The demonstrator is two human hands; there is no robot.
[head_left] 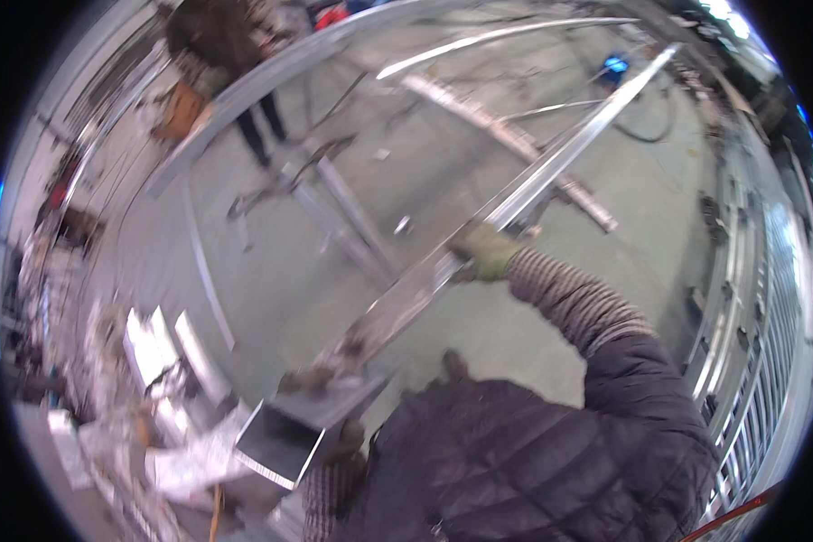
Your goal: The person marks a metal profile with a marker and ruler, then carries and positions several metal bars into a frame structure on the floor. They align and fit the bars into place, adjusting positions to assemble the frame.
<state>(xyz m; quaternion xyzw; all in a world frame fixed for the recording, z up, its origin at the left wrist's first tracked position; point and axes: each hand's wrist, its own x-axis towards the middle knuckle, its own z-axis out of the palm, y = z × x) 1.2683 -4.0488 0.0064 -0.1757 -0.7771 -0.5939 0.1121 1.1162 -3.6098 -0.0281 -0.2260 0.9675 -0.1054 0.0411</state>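
- Right hand (486,251), gloved in green, has its fingers clamped on the bar (565,156), about midway along it
- Bar, long and silvery, slants from the lower left, near the tube, to the upper right, above the floor (551,312)
- Left hand (348,440) is mostly hidden beside the tube (327,402); cannot tell whether its fingers are apart or together
- Tube is grey and rectangular, its open end facing the lower left; cannot tell whether the bar touches it
- Crossbeam (479,120) runs under the bar's upper part, slanting the other way
- Co-worker (221,41) stands at the upper left, behind a long beam (285,77), near a brown box (182,110)
- Thin strip (208,278) lies on the floor, left of a trestle (352,208)
- Silver profiles (754,352) line the right side
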